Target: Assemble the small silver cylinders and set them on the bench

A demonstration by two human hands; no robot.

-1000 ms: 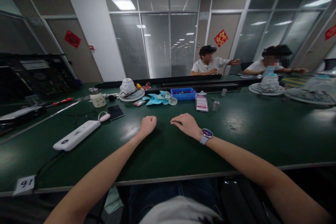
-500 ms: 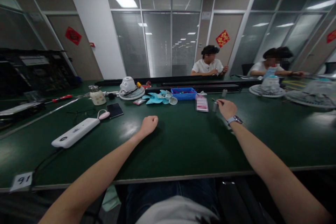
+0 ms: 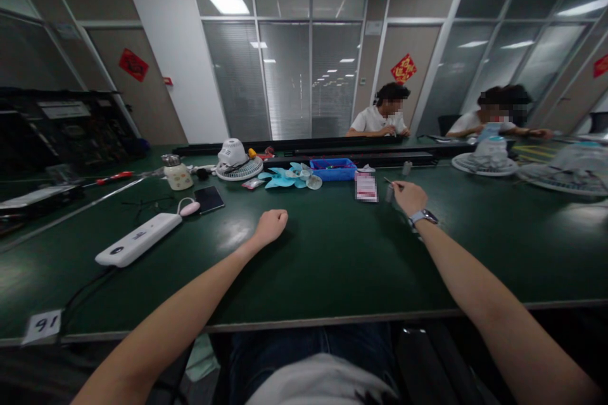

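Note:
My left hand (image 3: 272, 226) rests as a closed fist on the green table (image 3: 327, 253); whatever its fingers may hold is hidden. Farther forward on the right, my right hand (image 3: 409, 197), with a watch (image 3: 424, 216) on the wrist, pinches a thin dark rod-like piece (image 3: 388, 180), too small to name. Just under that piece stands a small grey cylinder (image 3: 389, 193), close to my fingertips. To its left lies a pink-and-white packet (image 3: 366, 186), and a second small cylinder (image 3: 407, 168) stands behind.
A blue bin (image 3: 333, 169), light-blue fan blades (image 3: 285, 176) and a white fan part (image 3: 239, 168) line the back. On the left are a power strip (image 3: 139, 240), a phone (image 3: 209, 199) and a bottle (image 3: 177, 174). Two people sit beyond, near more fan parts (image 3: 484, 161).
Both my hands have stayed almost in place. The view has shifted very slightly, and the person across the table has lowered a raised hand.

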